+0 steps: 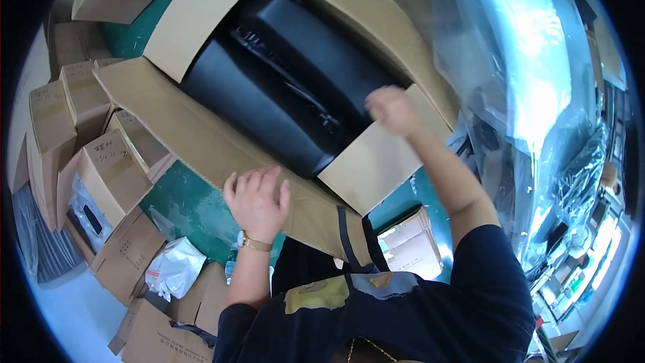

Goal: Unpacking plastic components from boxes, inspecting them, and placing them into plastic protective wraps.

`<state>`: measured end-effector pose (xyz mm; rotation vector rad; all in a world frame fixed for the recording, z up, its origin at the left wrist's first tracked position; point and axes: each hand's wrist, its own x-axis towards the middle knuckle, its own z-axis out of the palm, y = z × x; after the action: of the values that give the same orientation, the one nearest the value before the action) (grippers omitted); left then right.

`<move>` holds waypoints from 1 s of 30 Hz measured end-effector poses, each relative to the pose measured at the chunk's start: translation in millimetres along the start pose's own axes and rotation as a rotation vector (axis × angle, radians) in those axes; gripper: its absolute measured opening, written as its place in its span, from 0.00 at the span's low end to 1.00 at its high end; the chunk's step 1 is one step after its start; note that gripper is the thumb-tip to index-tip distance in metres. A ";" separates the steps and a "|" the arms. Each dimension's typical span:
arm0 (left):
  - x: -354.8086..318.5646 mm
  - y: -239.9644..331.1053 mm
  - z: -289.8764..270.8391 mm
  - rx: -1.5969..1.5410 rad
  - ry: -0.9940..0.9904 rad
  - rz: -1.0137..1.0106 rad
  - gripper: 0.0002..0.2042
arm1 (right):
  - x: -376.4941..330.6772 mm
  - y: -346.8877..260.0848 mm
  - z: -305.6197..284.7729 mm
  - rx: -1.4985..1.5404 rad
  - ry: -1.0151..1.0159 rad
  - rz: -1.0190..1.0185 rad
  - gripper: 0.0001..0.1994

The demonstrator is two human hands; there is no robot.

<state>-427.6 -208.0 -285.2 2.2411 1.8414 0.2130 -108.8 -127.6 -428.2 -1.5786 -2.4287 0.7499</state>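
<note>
Large cardboard carton (201, 138) lies open on green surface (185, 205), black padded item (282, 87) inside, filling it. Left hand (255, 198) flat on near long flap (161, 111), fingers spread wide, apparently pressing flap down to keep opening clear. Right hand (392, 109) at right short flap (379, 161), fingers curled at its far edge; whether they grip it, cannot tell. Smaller open boxes (101, 175) stacked left; clear plastic wrap (524, 81) hangs right.
</note>
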 end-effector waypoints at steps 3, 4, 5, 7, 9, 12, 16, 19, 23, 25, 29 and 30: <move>-13.0 -9.0 0.8 0.055 -0.035 -0.003 0.10 | -33.5 -37.4 17.9 -0.183 -0.010 -0.116 0.09; -21.2 -13.9 -1.3 0.106 -0.061 -0.023 0.10 | -39.1 -43.7 13.6 -0.177 0.063 -0.128 0.09; -27.6 -17.9 -1.3 0.115 -0.092 -0.023 0.09 | -44.9 -50.5 5.7 -0.171 0.132 -0.141 0.11; -36.8 -26.0 -0.6 0.144 -0.102 -0.041 0.09 | -62.6 -67.8 -31.9 -0.134 0.140 -0.091 0.09; -48.4 -32.5 -2.3 0.158 -0.225 -0.123 0.12 | -97.8 -87.6 -69.3 -0.110 0.195 -0.032 0.09; -43.2 -21.5 -8.7 0.301 0.076 -0.009 0.20 | -186.0 -98.5 -95.1 -0.172 0.189 0.133 0.06; -50.0 -19.5 7.3 0.213 0.285 -0.310 0.27 | -258.6 -95.8 -81.2 -0.175 0.144 0.343 0.10; -65.0 -39.9 33.9 -0.469 0.588 -0.851 0.26 | -289.0 -79.2 -32.8 -0.325 -0.045 0.514 0.35; -73.5 -46.1 23.8 -1.567 0.024 -1.040 0.22 | -283.1 -55.2 38.7 -0.212 -0.184 0.686 0.43; -80.8 -57.9 39.3 -1.575 -0.023 -1.050 0.21 | -264.8 -45.4 65.2 0.169 -0.059 0.952 0.49; -124.6 -112.8 125.6 -1.297 0.025 -1.345 0.25 | -244.6 -13.1 88.4 0.190 0.018 1.096 0.48; -134.4 -125.2 146.9 -1.021 -0.083 -1.514 0.27 | -244.1 -7.6 85.9 0.190 0.010 1.081 0.48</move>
<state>-534.8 -329.6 -455.6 0.0144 2.0727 0.5338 -41.7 -375.1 -464.1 -2.7223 -1.2591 1.0208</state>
